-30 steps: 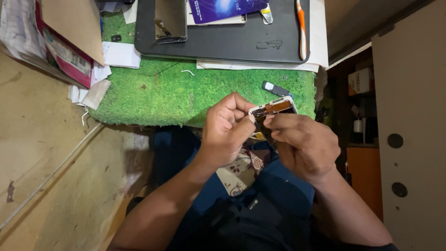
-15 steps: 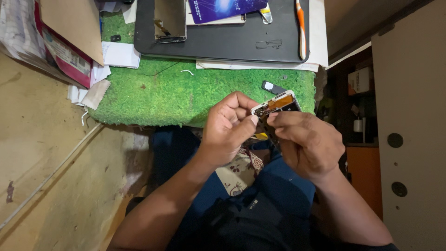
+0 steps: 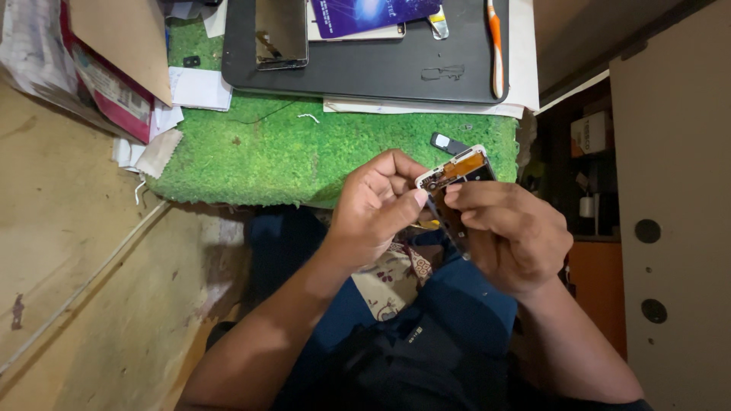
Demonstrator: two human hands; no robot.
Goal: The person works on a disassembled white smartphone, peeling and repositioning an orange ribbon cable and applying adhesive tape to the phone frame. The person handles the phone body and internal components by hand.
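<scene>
White-framed phone: opened smartphone [image 3: 457, 169], back cover off, orange-brown insides and a dark block showing at the top end. It's held up in the air over the person's lap, just off the near edge of the green mat [image 3: 289, 156].
Progress: looks like it's mid-teardown to me. The shell is already open and the guts are exposed, but the board and frame are still together, so I'd say plenty is left.
Left hand: left hand [image 3: 375, 207] is curled in, thumb and forefinger pinched against the phone's top-left corner, right by a thin dark tool [image 3: 444, 222] that runs down along the phone. Can't tell which hand actually drives that tool.
Right hand: right hand [image 3: 510, 232] is wrapped round the lower half of the phone, fingers closed on it, thumb laid across the face.
On the mat: small dark part [image 3: 449, 143] with a pale patch, just beyond the phone.
Further back: black tray [image 3: 381, 72] carrying a separate glass panel [image 3: 282, 34], a purple card [image 3: 373, 14] and an orange-handled tool [image 3: 495, 46].
Left side: red box [image 3: 106, 84] and loose papers [image 3: 199, 87].
</scene>
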